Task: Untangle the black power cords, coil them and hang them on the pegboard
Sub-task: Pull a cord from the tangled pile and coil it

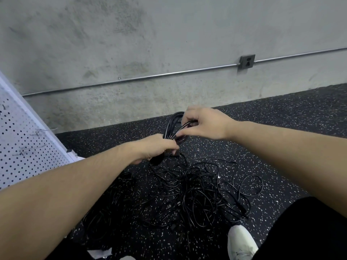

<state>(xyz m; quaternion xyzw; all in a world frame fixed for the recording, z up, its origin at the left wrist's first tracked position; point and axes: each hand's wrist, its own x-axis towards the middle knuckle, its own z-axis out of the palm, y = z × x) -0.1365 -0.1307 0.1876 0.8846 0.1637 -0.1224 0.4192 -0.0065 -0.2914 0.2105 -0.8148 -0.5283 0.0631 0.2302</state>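
We see a bundle of cord (171, 124), thin, smooth and glossy black, gathered into a long narrow coil of several parallel strands. Our left hand (155, 145) has its fingers curled round the lower end of that coil, and our right hand (204, 124) pinches a strand near the middle, thumb and fingertips closed on it. The coil runs between the two hands, rising from the left hand's grip up and slightly away from us, its rounded top loop just beyond the right hand's fingers; its long axis stands close to upright in our view, leaning a little toward the right hand. Below both hands, well apart from them, the tangled cords (195, 196) spread in loose, overlapping loops with no single direction, a few thin strands climbing from the heap to the left hand. They lie on a floor (272, 147) of black, grainy rubber speckled with white flecks. Beyond the hands stands a rough, mottled grey concrete wall (131, 44) with a thin metal pipe (150, 76) running across it to a small square grey socket box (247, 61). To the left of the left hand leans the pegboard (22, 147), flat white metal with rows of round holes and a few wire hooks (40, 131). Near our right forearm a white shoe (241, 243) shows.
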